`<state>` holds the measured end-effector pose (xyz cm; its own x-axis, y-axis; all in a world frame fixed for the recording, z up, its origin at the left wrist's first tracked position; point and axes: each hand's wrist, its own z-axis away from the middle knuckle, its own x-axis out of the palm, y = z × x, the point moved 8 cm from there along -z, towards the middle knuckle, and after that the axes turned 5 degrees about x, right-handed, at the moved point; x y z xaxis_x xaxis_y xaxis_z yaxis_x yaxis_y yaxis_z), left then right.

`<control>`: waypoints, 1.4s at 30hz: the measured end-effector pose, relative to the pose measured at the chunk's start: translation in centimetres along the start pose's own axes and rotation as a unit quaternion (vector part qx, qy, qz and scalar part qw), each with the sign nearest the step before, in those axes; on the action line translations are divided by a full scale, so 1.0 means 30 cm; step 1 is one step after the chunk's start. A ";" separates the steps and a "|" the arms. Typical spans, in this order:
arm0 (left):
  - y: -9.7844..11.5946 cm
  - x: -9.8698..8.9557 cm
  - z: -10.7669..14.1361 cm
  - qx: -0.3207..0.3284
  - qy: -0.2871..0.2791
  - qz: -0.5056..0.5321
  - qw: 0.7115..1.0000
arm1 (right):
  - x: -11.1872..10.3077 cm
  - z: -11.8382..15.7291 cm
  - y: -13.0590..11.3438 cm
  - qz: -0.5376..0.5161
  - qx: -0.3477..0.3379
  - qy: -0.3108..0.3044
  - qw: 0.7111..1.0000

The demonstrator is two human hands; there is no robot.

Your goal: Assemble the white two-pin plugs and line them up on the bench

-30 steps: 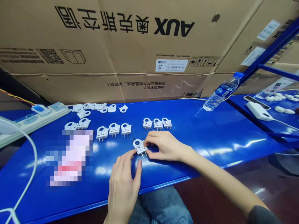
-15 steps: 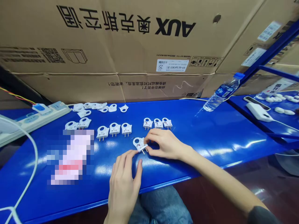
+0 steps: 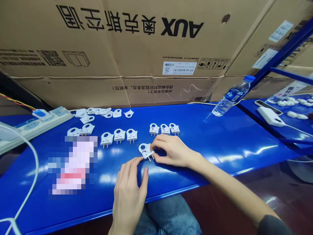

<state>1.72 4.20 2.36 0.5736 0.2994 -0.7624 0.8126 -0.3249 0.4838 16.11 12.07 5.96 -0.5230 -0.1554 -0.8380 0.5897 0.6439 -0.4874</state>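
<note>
A white two-pin plug half [image 3: 144, 150] with a ring-shaped handle lies on the blue table, its pins pointing towards me. At its right edge, the thumb and forefinger of my right hand [image 3: 174, 150] are pinched on it. My left hand [image 3: 130, 189] lies with fingers stretched and thumb apart, its index fingertip touching or nearly touching the lower left edge. Behind my right hand stand three similar plug pieces [image 3: 164, 129], with small dark and red parts inside. To the left sits a row of three more plug pieces [image 3: 119, 135].
White ring-shaped covers [image 3: 116, 113] lie along the back, by a power strip [image 3: 34, 125] with a white cable [image 3: 35, 176]. A blurred pink item [image 3: 75, 163] is at left. A water bottle [image 3: 231, 96] leans near the blue rack; a cardboard box [image 3: 117, 58] stands behind.
The view has shifted very slightly. Both hands and the plug half stay almost in the same place.
</note>
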 end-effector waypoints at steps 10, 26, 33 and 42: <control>0.007 0.003 -0.002 0.015 0.003 -0.003 1.000 | -0.018 -0.006 0.022 0.016 0.024 0.058 0.998; -0.001 0.008 0.004 0.036 -0.010 -0.010 0.999 | 0.038 -0.126 0.113 0.137 0.065 0.095 0.984; 0.004 0.006 0.003 0.025 -0.005 -0.012 1.000 | 0.050 -0.137 0.137 0.141 0.098 0.079 0.982; 0.003 0.006 -0.001 0.024 0.001 -0.018 1.000 | 0.002 -0.101 0.156 0.148 0.116 0.059 0.980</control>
<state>1.91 4.25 2.28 0.5434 0.3130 -0.7789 0.8274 -0.3564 0.4340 16.97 17.34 4.39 -0.3676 0.1100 -0.9235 0.8431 0.4585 -0.2809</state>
